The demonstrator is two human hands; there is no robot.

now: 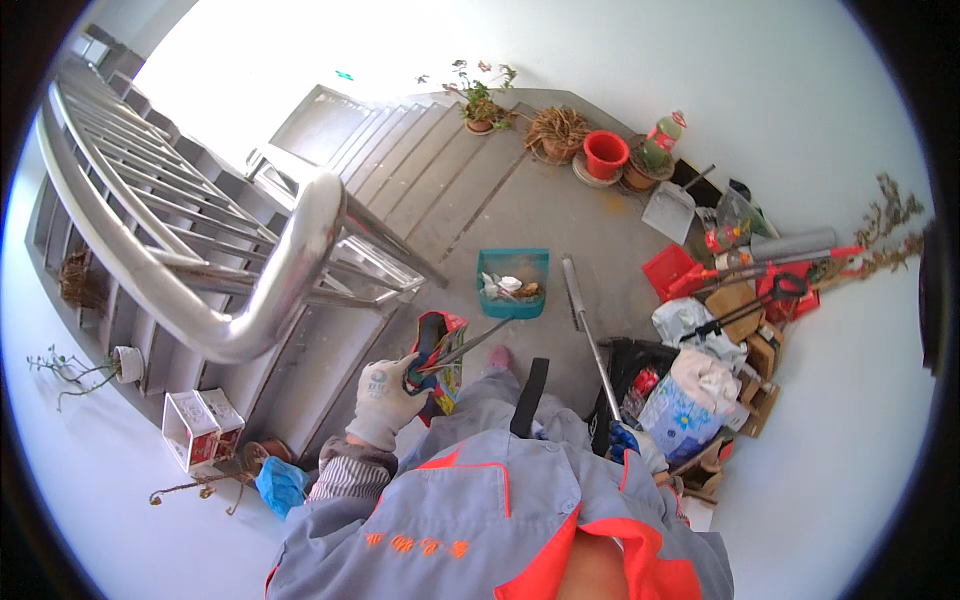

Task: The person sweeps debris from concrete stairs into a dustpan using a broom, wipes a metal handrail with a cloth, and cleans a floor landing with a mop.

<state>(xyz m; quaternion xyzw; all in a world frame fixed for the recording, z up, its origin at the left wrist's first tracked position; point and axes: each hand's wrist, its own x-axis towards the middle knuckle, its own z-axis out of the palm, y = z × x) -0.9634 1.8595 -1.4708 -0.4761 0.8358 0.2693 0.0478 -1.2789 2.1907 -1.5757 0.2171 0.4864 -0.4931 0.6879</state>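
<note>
In the head view, the gloved left hand (386, 402) is clamped on the grey handle (468, 346) of a teal dustpan (495, 309), which rests on the landing floor (590, 240) with crumpled litter (516, 288) inside; whether it also grips the colourful bag (443, 378) beside it, I cannot tell. Well apart, the gloved right hand (641, 446) is closed around the pole of a broom (600, 367), its head right of the dustpan. The step looks like sweeping up; the next move calls for a steady, level dustpan
</note>
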